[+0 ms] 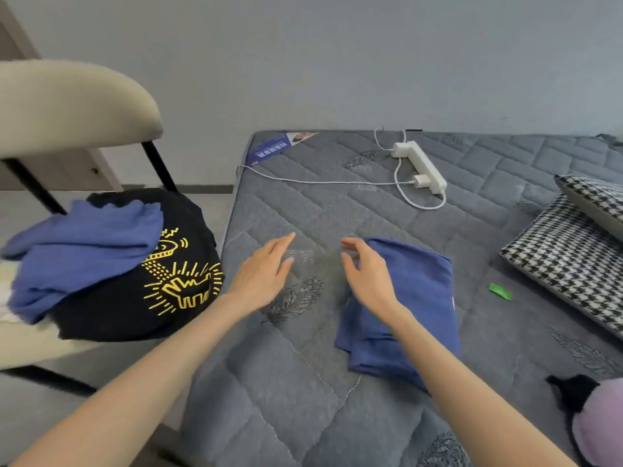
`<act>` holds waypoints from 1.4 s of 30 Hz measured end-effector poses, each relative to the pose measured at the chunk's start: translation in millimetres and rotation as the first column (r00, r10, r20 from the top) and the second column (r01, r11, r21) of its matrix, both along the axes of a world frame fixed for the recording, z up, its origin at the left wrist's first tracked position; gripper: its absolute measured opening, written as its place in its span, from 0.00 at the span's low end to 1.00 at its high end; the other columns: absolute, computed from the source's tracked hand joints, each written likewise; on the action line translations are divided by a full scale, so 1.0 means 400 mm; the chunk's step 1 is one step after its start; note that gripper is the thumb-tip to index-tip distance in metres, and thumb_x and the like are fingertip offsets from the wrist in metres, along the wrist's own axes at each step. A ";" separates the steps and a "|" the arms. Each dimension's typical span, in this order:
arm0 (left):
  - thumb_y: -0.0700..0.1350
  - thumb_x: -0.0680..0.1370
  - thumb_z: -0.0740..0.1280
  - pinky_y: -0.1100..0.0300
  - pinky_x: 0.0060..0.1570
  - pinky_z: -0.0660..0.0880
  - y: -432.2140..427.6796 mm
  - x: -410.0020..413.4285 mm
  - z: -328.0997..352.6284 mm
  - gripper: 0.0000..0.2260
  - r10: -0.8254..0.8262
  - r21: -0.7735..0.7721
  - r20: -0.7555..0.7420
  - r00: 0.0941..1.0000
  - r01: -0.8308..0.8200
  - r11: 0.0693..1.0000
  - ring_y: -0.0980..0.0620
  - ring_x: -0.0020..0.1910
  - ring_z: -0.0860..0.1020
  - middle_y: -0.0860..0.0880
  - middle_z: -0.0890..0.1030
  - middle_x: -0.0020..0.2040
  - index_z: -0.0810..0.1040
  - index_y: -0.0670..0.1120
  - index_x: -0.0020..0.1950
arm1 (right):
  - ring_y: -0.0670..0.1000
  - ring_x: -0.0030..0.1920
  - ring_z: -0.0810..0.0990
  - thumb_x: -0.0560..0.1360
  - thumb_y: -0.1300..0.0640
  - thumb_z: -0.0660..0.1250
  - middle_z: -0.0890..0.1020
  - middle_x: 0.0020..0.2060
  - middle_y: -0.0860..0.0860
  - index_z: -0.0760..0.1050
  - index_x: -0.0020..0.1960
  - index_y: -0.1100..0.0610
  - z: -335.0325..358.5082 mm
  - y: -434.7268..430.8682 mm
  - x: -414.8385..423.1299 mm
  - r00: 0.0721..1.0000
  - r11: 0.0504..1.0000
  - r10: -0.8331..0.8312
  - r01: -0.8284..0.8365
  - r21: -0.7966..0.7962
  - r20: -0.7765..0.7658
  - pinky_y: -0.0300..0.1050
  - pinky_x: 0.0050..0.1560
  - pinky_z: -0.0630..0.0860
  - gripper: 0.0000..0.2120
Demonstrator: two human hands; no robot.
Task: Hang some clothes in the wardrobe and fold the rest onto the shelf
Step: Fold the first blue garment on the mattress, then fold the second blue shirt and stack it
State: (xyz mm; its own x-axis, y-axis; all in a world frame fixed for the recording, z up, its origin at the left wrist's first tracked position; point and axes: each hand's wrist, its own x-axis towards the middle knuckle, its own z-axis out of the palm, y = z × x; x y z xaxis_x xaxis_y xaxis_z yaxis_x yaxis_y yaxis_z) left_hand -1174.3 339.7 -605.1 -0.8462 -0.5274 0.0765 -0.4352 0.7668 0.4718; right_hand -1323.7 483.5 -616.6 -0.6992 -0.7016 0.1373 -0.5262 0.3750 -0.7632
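1. Reference: clock positions are read from the centre of the view, with 12 o'clock pointing away from the person.
2. Task item: the folded blue garment (421, 298) lies flat on the mattress (303, 399) at about 4 o'clock. Its near end shows loose, stepped layers.
3. Right hand (365, 274): over the garment's left edge, fingers relaxed and slightly curved, holding nothing. Contact with the cloth cannot be confirmed.
4. Left hand (261, 278): at 8 o'clock over bare mattress, fingers straight and close together, holding nothing.
5. Remaining stock: a blue top (84, 251) and a black printed T-shirt (135, 298) are heaped on the chair (67, 106) at 9 o'clock.
6. Hazard, fold collapse: lifting the folded garment by one edge only would probably let the layers slide apart. Support it from both sides.
7. Hazard, heap slip: the T-shirt overhangs the chair seat; pulling one item could drag the other to the floor.
8. Hazard, snagging: a white cable (320, 181) and power strip (423, 166) lie at 1 o'clock. Spreading a garment there could catch the cable.
9. Hazard, space: houndstooth pillows (566, 261) at 3 o'clock limit the folding area on the right.
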 end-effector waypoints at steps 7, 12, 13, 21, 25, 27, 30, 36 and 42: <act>0.48 0.82 0.57 0.53 0.64 0.67 -0.161 0.296 0.021 0.22 0.291 0.028 -0.011 0.957 -0.290 0.956 0.47 0.69 0.67 0.49 0.64 0.73 0.58 0.50 0.76 | 0.50 0.60 0.75 0.80 0.58 0.59 0.77 0.61 0.47 0.71 0.65 0.54 0.037 -0.231 0.184 0.969 0.969 0.242 -0.240 -0.056 0.044 0.47 0.59 0.73 0.14; 0.47 0.82 0.58 0.55 0.66 0.64 -0.254 0.488 0.016 0.22 0.477 0.047 -0.034 0.878 -0.475 0.879 0.48 0.71 0.65 0.46 0.66 0.73 0.60 0.45 0.76 | 0.49 0.61 0.74 0.80 0.57 0.58 0.77 0.63 0.50 0.70 0.67 0.55 0.051 -0.384 0.314 0.927 0.929 0.371 -0.369 -0.042 0.054 0.43 0.59 0.72 0.15; 0.46 0.82 0.58 0.55 0.67 0.63 -0.271 0.518 0.013 0.23 0.500 0.061 -0.031 0.865 -0.498 0.865 0.48 0.71 0.64 0.46 0.66 0.73 0.59 0.45 0.76 | 0.49 0.60 0.75 0.80 0.57 0.58 0.77 0.62 0.50 0.70 0.67 0.55 0.052 -0.415 0.340 0.921 0.923 0.385 -0.383 -0.039 0.059 0.46 0.59 0.74 0.15; 0.45 0.82 0.58 0.52 0.66 0.64 -0.399 0.689 -0.011 0.23 0.601 0.081 0.003 0.799 -0.599 0.797 0.48 0.73 0.62 0.48 0.64 0.74 0.57 0.47 0.77 | 0.53 0.61 0.74 0.80 0.55 0.59 0.73 0.66 0.52 0.67 0.69 0.51 0.005 -0.654 0.511 0.881 0.880 0.471 -0.473 0.033 0.047 0.46 0.58 0.70 0.18; 0.44 0.80 0.62 0.51 0.66 0.65 -0.450 0.742 -0.042 0.26 0.642 0.057 0.056 0.765 -0.644 0.763 0.45 0.72 0.62 0.44 0.63 0.74 0.58 0.44 0.77 | 0.54 0.63 0.73 0.80 0.51 0.60 0.65 0.71 0.55 0.61 0.72 0.46 -0.046 -0.753 0.554 0.873 0.866 0.483 -0.488 0.109 0.068 0.45 0.57 0.69 0.22; 0.44 0.79 0.64 0.51 0.68 0.63 -0.471 0.762 -0.064 0.28 0.645 0.071 0.081 0.760 -0.649 0.757 0.45 0.74 0.59 0.43 0.61 0.75 0.57 0.45 0.77 | 0.57 0.62 0.74 0.80 0.51 0.61 0.62 0.72 0.58 0.58 0.74 0.45 -0.075 -0.792 0.564 0.877 0.864 0.467 -0.479 0.156 0.110 0.48 0.61 0.70 0.24; 0.44 0.78 0.65 0.51 0.69 0.62 -0.500 0.779 -0.096 0.29 0.641 0.088 0.064 0.765 -0.644 0.760 0.46 0.75 0.58 0.45 0.58 0.76 0.58 0.48 0.77 | 0.60 0.66 0.70 0.80 0.50 0.60 0.63 0.71 0.60 0.56 0.75 0.44 -0.113 -0.832 0.574 0.889 0.864 0.437 -0.456 0.213 0.135 0.52 0.65 0.68 0.25; 0.40 0.78 0.66 0.59 0.67 0.61 -0.534 0.777 -0.143 0.25 0.683 0.179 -0.052 0.728 -0.666 0.724 0.46 0.71 0.64 0.44 0.63 0.73 0.64 0.47 0.74 | 0.56 0.57 0.75 0.80 0.54 0.60 0.71 0.60 0.57 0.70 0.68 0.52 -0.151 -0.868 0.573 0.933 0.910 0.356 -0.358 0.211 0.048 0.42 0.56 0.69 0.16; 0.40 0.79 0.64 0.64 0.55 0.65 -0.534 0.770 -0.129 0.19 0.712 0.166 -0.137 0.688 -0.693 0.702 0.45 0.59 0.73 0.42 0.76 0.60 0.71 0.44 0.70 | 0.54 0.50 0.80 0.80 0.61 0.60 0.82 0.50 0.56 0.79 0.56 0.60 -0.120 -0.859 0.557 0.946 0.943 0.324 -0.323 0.085 -0.002 0.44 0.52 0.73 0.11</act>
